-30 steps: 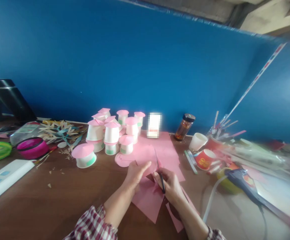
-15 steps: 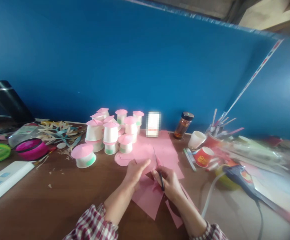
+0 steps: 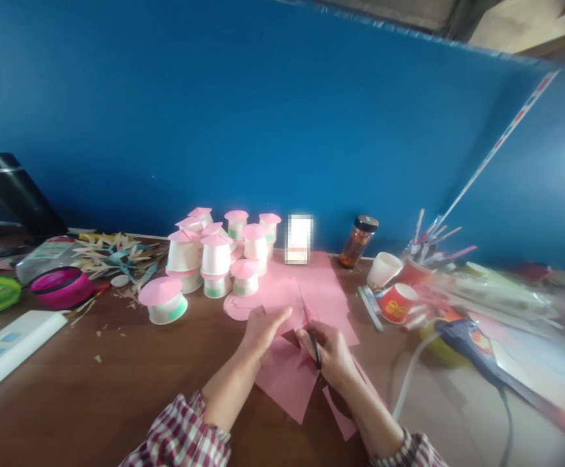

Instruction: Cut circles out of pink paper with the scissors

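Observation:
My right hand (image 3: 333,357) is closed round the dark handles of a pair of scissors (image 3: 314,347), whose blades point away from me over pink paper. Thumb on top, my left hand (image 3: 261,334) grips a piece of pink paper (image 3: 289,322) just left of the blades. How far the blades are apart is hard to make out. Larger pink sheets (image 3: 324,275) lie flat beyond both hands. Beneath them is another pink piece (image 3: 289,383), and a cut pink offcut (image 3: 339,415) lies by my right forearm. Several white paper cups with pink cone tops (image 3: 216,256) stand stacked at left.
A nearer capped cup (image 3: 165,308) stands apart. Behind the sheets is a blurred-out white object (image 3: 299,240). Right of it are a brown jar (image 3: 359,243), a white cup (image 3: 383,271), a red cup (image 3: 399,303) and a glue gun (image 3: 474,350). A power strip (image 3: 14,350) lies left.
The camera view has shifted very slightly. Both hands keep nearly the same pose, with the scissors and the paper still held.

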Motion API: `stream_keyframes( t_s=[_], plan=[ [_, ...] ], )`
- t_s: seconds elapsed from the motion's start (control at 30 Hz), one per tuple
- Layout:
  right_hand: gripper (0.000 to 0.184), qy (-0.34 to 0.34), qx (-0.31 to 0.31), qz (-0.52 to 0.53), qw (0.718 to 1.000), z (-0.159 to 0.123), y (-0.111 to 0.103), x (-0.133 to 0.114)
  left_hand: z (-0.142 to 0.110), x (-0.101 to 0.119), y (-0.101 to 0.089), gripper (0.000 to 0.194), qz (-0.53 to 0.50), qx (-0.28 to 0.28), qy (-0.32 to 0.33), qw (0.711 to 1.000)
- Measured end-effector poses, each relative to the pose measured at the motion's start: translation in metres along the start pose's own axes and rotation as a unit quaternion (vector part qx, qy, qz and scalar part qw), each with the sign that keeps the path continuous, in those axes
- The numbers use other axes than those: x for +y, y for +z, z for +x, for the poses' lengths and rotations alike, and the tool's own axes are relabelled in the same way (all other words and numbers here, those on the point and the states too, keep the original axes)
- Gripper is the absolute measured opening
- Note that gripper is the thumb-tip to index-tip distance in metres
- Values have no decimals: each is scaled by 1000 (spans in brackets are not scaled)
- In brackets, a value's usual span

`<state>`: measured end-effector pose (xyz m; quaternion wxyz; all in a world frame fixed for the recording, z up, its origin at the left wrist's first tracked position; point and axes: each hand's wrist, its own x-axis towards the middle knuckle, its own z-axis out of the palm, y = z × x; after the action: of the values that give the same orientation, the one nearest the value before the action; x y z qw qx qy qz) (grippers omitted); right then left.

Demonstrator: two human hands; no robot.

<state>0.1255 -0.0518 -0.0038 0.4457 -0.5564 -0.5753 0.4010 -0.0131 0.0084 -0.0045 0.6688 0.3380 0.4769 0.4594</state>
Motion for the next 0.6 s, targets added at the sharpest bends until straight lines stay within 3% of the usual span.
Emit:
stream_keyframes(
  t_s=[0.33,0.6],
  plan=[
    [25,14,-2,19,1000,0,1,1,3,-1,1,34,-9,18,3,1000],
    [23,22,-11,27,999,1,2,3,-6,7,3,32,58,56,17,997]
  ],
)
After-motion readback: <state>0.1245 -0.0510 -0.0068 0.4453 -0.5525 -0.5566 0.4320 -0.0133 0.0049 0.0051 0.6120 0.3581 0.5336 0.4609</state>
